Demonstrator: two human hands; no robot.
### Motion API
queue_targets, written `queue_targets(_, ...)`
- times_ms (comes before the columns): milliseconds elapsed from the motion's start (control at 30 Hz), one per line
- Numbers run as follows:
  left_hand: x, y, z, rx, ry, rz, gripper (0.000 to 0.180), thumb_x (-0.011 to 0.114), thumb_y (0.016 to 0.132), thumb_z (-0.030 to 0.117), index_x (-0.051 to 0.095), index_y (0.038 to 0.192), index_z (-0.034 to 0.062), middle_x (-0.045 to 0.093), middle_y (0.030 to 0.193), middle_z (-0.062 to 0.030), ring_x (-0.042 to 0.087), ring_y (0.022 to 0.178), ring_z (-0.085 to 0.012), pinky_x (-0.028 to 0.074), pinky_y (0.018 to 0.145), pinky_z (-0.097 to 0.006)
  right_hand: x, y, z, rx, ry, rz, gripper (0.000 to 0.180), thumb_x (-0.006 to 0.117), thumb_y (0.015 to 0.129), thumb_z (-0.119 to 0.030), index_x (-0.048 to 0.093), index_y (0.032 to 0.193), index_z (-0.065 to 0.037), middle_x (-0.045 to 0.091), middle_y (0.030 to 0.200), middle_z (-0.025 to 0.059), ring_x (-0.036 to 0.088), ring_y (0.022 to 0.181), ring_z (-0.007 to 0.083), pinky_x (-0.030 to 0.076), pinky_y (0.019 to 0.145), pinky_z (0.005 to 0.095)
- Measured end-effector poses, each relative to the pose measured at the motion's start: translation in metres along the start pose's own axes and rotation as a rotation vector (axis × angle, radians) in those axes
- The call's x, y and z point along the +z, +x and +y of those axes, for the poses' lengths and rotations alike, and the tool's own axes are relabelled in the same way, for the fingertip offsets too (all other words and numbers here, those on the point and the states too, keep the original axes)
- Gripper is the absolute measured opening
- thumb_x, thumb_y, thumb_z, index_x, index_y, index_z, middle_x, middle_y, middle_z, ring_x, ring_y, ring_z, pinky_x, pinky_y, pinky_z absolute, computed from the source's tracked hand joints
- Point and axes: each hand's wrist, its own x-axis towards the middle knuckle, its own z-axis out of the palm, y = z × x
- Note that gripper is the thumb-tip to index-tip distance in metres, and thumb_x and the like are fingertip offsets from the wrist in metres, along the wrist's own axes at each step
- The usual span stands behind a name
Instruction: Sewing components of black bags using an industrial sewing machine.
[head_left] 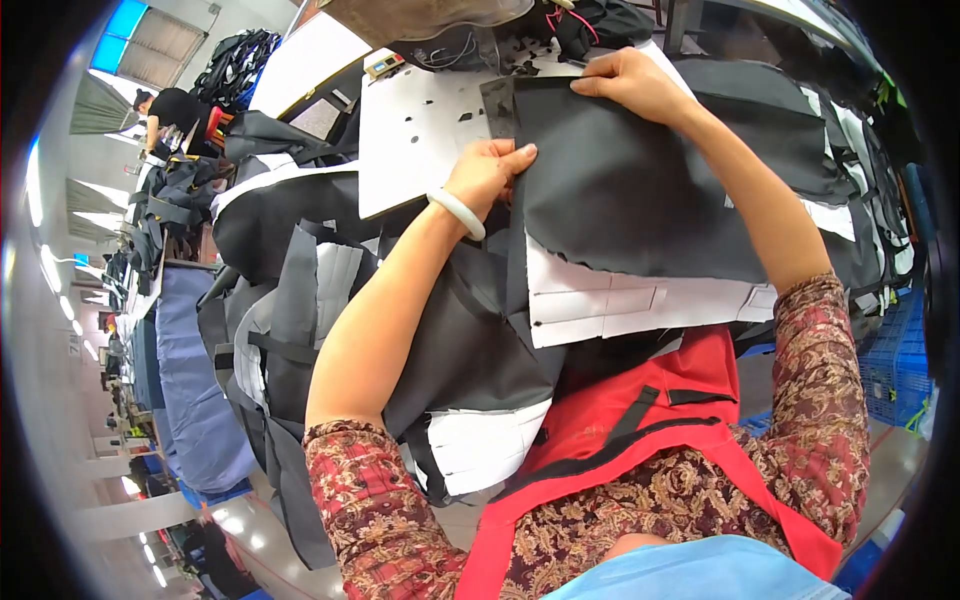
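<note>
A wide black fabric panel (610,180) with a white backing (590,300) showing along its lower edge hangs between my hands. My left hand (487,175), with a pale bangle at the wrist, pinches the panel's left edge between thumb and fingers. At the panel's top edge my right hand (632,85) grips the cloth, thumb on top and fingers curled. Just beyond lies a white work table (400,165) with dark scraps on it. A grey metal plate (497,108) sits beside the panel's upper left corner. The lower part of a sewing machine (440,55) is partly cut off above.
Piles of black pieces with white backing (430,340) lie to the left and against my lap; more black fabric (760,110) is heaped at right. A blue crate (895,350) stands at the far right. Another person (155,120) works at the far left.
</note>
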Motion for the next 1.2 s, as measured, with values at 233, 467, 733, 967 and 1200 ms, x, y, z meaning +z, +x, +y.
queue_targets(233, -0.002, 0.028, 0.013, -0.064, -0.125, 0.046, 0.017, 0.061, 0.096, 0.021, 0.065, 0.097, 0.0043, 0.068, 0.085, -0.0027, 0.062, 0.065, -0.0113, 0.051, 0.061, -0.026, 0.003, 0.038, 0.037, -0.064, 0.034, 0.025, 0.032, 0.069, 0.086, -0.030, 0.068, 0.083, 0.002, 0.059, 0.064, 0.0042, 0.051, 0.063, 0.0092, 0.043, 0.063, 0.0296)
queue_targets(467, -0.012, 0.039, 0.014, -0.072, -0.097, 0.019, 0.016, 0.062, 0.096, 0.021, 0.064, 0.092, 0.0054, 0.067, 0.083, -0.0027, 0.063, 0.068, -0.0125, 0.051, 0.064, -0.026, 0.008, 0.053, 0.038, -0.097, 0.012, 0.075, 0.032, 0.069, 0.085, -0.028, 0.064, 0.077, 0.002, 0.050, 0.059, 0.0041, 0.046, 0.060, 0.0112, 0.041, 0.062, 0.0328)
queue_targets(733, -0.014, 0.041, 0.006, -0.076, -0.146, 0.017, 0.017, 0.063, 0.095, 0.022, 0.063, 0.092, 0.0050, 0.067, 0.081, -0.0020, 0.062, 0.066, -0.0110, 0.050, 0.062, -0.024, 0.002, 0.055, 0.033, -0.058, 0.012, -0.027, 0.032, 0.069, 0.085, -0.029, 0.065, 0.079, 0.002, 0.053, 0.060, 0.0040, 0.048, 0.061, 0.0107, 0.042, 0.063, 0.0313)
queue_targets(967, -0.018, 0.028, -0.011, -0.038, -0.036, 0.058, 0.019, 0.065, 0.094, 0.025, 0.066, 0.090, 0.0060, 0.064, 0.073, 0.0022, 0.054, 0.058, -0.0064, 0.042, 0.054, -0.021, 0.010, 0.040, 0.036, -0.046, 0.099, -0.029, 0.035, 0.062, 0.092, -0.034, 0.067, 0.092, 0.001, 0.060, 0.072, 0.0034, 0.053, 0.070, 0.0097, 0.044, 0.068, 0.0295)
queue_targets(1200, 0.078, -0.080, 0.000, 0.450, 0.701, -0.145, 0.014, 0.067, 0.084, 0.006, 0.057, 0.076, -0.0001, 0.050, 0.060, -0.0102, 0.054, 0.055, -0.0155, 0.045, 0.052, -0.032, -0.015, -0.096, 0.088, 0.065, 0.377, -0.141, 0.037, 0.055, 0.097, -0.034, 0.067, 0.099, 0.001, 0.063, 0.078, 0.0010, 0.053, 0.072, 0.0070, 0.045, 0.071, 0.0239)
